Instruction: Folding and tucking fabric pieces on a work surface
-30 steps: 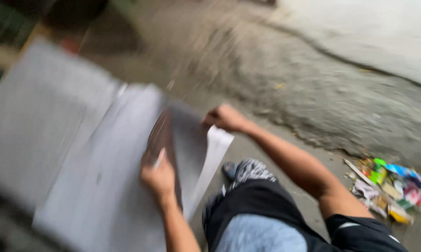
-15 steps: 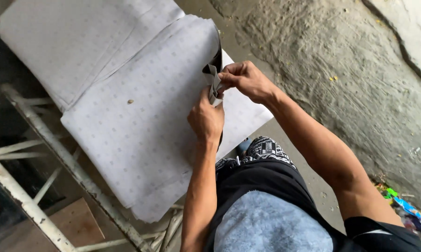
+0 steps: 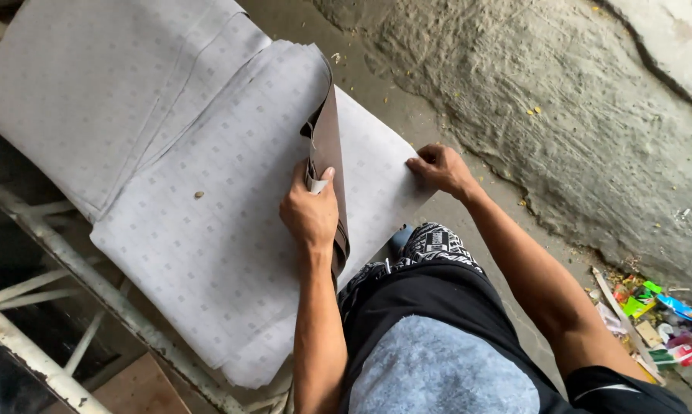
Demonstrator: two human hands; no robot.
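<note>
Rough grey floor (image 3: 560,115) below, with a big stack of pale sheets (image 3: 208,199) on a white metal frame (image 3: 70,261). Left hand (image 3: 311,211) closed on the upright edge of a brown-backed sheet (image 3: 328,153). Right hand (image 3: 442,169) flat, fingers pressing the lower sheet (image 3: 376,169).

One view only, from a camera worn on the person's head, looking steeply down along the body. It sits close: both forearms enter from the bottom edge and run up toward mid-frame, the left hand (image 3: 311,211) near the centre, the right hand (image 3: 442,169) just right of centre. The lap and dark clothing fill the lower middle. The stack of pale sheets (image 3: 169,153) spreads over the upper left and centre, with a white metal frame (image 3: 70,268) crossing the lower left. The rough concrete ground (image 3: 576,115) takes the upper right, and scattered litter (image 3: 656,322) lies at the lower right edge.
</note>
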